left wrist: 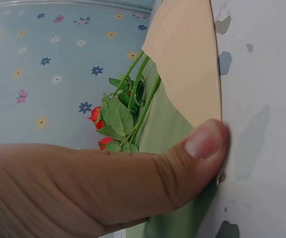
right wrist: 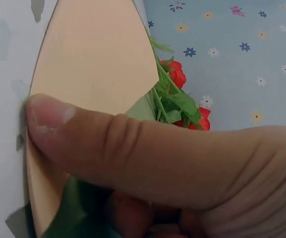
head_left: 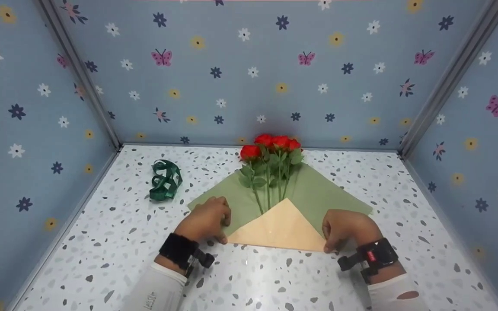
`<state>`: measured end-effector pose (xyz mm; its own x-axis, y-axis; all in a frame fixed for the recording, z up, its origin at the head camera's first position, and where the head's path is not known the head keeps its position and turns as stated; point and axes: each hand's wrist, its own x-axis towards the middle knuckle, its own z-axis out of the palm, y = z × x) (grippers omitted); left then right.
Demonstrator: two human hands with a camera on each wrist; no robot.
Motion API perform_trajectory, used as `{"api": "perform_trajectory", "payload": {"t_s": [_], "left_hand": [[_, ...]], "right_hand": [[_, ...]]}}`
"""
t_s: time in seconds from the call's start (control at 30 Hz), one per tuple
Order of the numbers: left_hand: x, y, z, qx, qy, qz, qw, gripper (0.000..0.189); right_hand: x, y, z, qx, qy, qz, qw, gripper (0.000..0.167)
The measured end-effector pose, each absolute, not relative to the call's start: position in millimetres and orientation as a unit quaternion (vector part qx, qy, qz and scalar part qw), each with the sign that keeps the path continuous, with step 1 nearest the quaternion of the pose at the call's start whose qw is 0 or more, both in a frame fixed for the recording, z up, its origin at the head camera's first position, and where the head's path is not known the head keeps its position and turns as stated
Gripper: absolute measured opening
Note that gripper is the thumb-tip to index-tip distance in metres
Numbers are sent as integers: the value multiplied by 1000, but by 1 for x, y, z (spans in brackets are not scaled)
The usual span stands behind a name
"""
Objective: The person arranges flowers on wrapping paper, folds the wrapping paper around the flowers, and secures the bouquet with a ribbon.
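A sheet of wrapping paper [head_left: 331, 190], green on its upper face, lies on the table with its near corner folded up into a peach flap [head_left: 275, 229]. Several red roses [head_left: 280, 141] rest on it, their lower stems tucked under the flap. At the fold's left end my left hand [head_left: 205, 218] pinches the paper, its thumb [left wrist: 204, 141] on the creased edge. My right hand [head_left: 350, 226] grips the fold's right end, thumb [right wrist: 51, 116] on the peach side and fingers curled.
A loose bundle of dark green ribbon [head_left: 165, 180] lies on the speckled table [head_left: 115, 224] to the left of the paper. Flower-patterned panels [head_left: 249, 73] rise at the back and on both sides. The rose heads are close to the back panel.
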<state>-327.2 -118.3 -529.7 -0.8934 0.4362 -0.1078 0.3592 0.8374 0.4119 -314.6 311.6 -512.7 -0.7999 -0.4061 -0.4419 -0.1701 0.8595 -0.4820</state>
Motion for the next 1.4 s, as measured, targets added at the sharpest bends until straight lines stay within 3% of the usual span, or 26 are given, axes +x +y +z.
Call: {"api": "perform_trajectory", "payload": {"t_s": [0.57,0.87,1.1,1.27,1.4], "left_hand": [[-329,-119,-532,225,952,185,89,43],[-328,-117,-529,213,953,188,101,44],[-325,-119,-524,212,953,183,112,43],[-322,-120,-521,232,951,177,106,42],[-320,-122,-519,244,945,188,113,42]], "right_hand": [[-309,329,-507,-81,956,-126,252,40],[-309,341,-494,-64,958,-155,234,31],[-312,301,-477,-128,967,-185,120,14],[-308,253,-490,-231,945,-205,104,8],[-307,231,-506,-263,944,-186,72,6]]}}
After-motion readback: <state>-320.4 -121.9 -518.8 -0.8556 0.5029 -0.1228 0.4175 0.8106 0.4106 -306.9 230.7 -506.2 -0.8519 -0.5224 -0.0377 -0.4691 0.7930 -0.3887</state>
